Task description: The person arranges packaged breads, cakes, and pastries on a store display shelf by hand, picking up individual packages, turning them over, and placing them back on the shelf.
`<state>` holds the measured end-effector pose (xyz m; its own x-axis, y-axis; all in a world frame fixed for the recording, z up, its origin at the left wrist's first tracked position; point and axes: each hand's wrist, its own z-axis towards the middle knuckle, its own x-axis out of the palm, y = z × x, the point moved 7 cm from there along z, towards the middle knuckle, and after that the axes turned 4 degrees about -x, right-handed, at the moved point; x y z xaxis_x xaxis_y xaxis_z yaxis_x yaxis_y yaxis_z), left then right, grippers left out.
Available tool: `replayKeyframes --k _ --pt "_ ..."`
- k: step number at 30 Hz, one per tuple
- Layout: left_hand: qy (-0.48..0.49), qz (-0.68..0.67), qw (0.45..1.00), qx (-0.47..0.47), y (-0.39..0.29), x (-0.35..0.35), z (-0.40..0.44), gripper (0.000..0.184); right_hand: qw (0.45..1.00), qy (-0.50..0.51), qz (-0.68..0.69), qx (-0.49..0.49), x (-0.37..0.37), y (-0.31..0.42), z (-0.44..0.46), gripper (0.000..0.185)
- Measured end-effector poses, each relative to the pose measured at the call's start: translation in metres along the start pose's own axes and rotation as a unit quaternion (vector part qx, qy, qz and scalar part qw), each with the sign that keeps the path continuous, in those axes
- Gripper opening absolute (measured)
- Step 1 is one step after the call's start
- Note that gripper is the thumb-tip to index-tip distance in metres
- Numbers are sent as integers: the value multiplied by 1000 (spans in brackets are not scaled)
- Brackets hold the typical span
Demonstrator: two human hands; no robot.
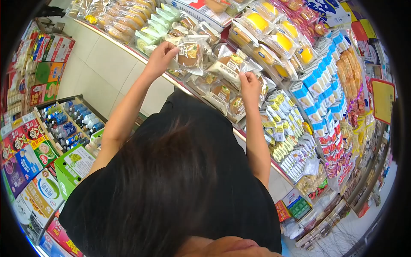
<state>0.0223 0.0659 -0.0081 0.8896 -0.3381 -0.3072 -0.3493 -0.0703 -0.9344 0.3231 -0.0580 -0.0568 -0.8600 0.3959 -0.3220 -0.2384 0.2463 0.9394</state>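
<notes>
Over the snack stand, the left hand and right hand stand apart, each pinching an edge; a bun packet lies right of the left hand (long axis unclear); a cake packet slants down rightward, lengthwise, towards the nearer right hand.

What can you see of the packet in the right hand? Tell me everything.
The packet looks like clear plastic film with a pale printed panel, dark lettering and a yellow-orange picture. It appears unopened, its contents mostly hidden. It slants over other packets, pinched at its lower right by the right hand. Whether it touches those below is unclear.
</notes>
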Motion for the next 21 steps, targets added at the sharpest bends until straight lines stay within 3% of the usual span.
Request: replayKeyframes --k 5,11,14,18,20,21 --pt "-8 -21 1000 -6 12 -13 -9 19 992 -55 -104 -38 24 17 30 23" --pt "-3 -26 999 -21 21 -8 -10 20 989 -25 -147 -12 41 9 46 23" --pt "6 -36 999 -2 8 3 -11 17 992 25 -120 -5 32 -11 48 25" --pt "45 -28 999 -4 6 26 -9 17 986 -30 -149 -63 -30 27 19 26" --pt "97 -27 995 16 5 48 -7 17 999 -21 8 25 -54 18 3 25" --pt "108 -25 994 15 3 58 -9 17 999 -29 9 32 -67 11 -6 25"
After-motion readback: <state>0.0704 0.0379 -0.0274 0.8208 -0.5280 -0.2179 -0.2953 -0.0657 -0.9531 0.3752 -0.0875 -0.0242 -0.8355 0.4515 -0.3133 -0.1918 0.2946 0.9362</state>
